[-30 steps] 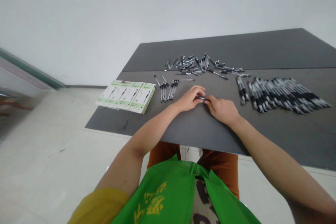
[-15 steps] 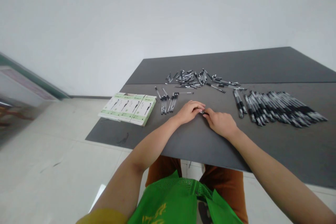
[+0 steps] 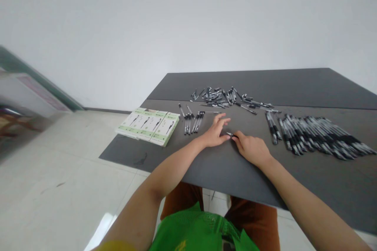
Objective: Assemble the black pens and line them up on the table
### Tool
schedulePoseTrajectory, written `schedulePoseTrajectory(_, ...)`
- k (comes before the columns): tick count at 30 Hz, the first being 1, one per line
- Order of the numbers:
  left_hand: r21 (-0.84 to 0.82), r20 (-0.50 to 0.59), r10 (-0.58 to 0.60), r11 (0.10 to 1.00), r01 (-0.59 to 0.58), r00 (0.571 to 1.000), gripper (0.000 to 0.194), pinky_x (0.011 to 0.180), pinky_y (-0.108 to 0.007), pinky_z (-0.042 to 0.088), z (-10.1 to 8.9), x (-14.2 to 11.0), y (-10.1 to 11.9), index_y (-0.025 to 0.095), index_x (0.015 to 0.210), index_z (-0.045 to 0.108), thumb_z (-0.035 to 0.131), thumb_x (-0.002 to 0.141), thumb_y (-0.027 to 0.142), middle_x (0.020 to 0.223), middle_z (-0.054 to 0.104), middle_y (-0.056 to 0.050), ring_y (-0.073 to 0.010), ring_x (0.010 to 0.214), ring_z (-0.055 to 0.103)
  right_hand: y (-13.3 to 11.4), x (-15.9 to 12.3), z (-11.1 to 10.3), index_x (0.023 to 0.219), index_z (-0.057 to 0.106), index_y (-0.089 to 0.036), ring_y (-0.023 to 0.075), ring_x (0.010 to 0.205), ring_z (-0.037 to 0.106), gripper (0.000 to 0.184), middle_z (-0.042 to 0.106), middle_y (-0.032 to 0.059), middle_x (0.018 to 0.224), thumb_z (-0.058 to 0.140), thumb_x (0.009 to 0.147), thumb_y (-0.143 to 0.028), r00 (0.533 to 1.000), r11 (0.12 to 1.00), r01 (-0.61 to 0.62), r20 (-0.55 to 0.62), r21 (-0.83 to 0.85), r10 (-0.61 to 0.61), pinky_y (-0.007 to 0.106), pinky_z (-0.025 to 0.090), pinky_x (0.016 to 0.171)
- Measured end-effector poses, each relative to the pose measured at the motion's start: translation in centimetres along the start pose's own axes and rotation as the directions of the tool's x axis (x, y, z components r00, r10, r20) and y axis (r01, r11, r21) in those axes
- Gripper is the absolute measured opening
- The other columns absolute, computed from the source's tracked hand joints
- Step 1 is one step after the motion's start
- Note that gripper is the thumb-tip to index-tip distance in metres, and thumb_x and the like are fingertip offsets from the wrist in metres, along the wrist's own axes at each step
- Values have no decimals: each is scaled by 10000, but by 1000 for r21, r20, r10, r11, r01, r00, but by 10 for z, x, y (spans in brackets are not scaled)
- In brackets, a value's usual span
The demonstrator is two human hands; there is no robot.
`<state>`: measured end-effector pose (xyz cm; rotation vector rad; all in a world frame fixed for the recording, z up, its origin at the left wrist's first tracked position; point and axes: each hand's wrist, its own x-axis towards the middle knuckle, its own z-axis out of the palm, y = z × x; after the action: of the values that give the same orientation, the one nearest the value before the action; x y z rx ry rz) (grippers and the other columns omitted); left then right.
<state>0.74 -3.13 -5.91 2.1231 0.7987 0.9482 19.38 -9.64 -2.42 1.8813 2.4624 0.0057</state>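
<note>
The flat dark-grey tabletop (image 3: pixel 224 166) stands before a plain white wall (image 3: pixel 188 19); the right hand (image 3: pixel 252 148) pinches 1 slim, dark, silver-tipped pen (image 3: pixel 231 135), the empty left hand (image 3: pixel 215 131) spread beside it.

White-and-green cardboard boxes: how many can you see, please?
4, in a row at the left of the dark grey table: leftmost box, second box, third box, rightmost box. More may be hidden beneath.

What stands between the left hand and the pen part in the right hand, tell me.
Nothing visible: the left hand is open, its thumb beside the pale tip of the pen part held in the right hand. Whether thumb and tip touch is unclear.
</note>
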Motion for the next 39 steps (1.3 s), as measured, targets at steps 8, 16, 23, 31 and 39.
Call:
schedulePoseTrajectory(8,236,179,9,970,-52,984,325,996,-360,453,0,11,2,160,884,693,409,994,275,979,728,-73,-179,979,646,0,-2,0,1136,571,-206,265,796,729,373,746,102,892,279,1026,-409,1000,1000,23,-17,-16,-24,284,403,594)
schedulePoseTrajectory(16,137,57,71,987,-78,996,396,979,-433,502,2,0,3,159,1157,601,725,783,196,1402,448,-163,-216,1075,609,0,-2,-1,1150,570,-197,276,794,731,388,737,109,858,277,1022,-416,1000,1000,-3,-18,-29,3,287,420,604)
schedulePoseTrajectory(23,120,70,-67,991,58,995,364,1048,-392,439,-4,8,3,153,932,697,391,1006,336,1163,628,-97,-189,1109,595,-2,-2,-4,1153,555,-185,262,808,725,395,734,127,874,265,1023,-420,1000,999,-23,8,-41,24,287,432,645)
schedulePoseTrajectory(31,50,6,-17,999,17,1000,153,929,-374,510,1,3,3,161,972,646,679,828,202,1275,531,-117,-160,978,595,-2,-1,-4,1158,552,-198,271,809,723,402,738,118,893,261,1022,-439,1000,999,-19,-5,-28,18,299,440,651)
schedulePoseTrajectory(39,65,43,-60,996,57,997,199,957,-383,487,-2,6,1,160,1029,669,548,929,283,1215,588,-108,-167,980,595,-1,-1,-2,1167,550,-187,265,818,723,395,739,127,902,271,1022,-426,1000,1000,-14,3,-21,14,296,438,667)
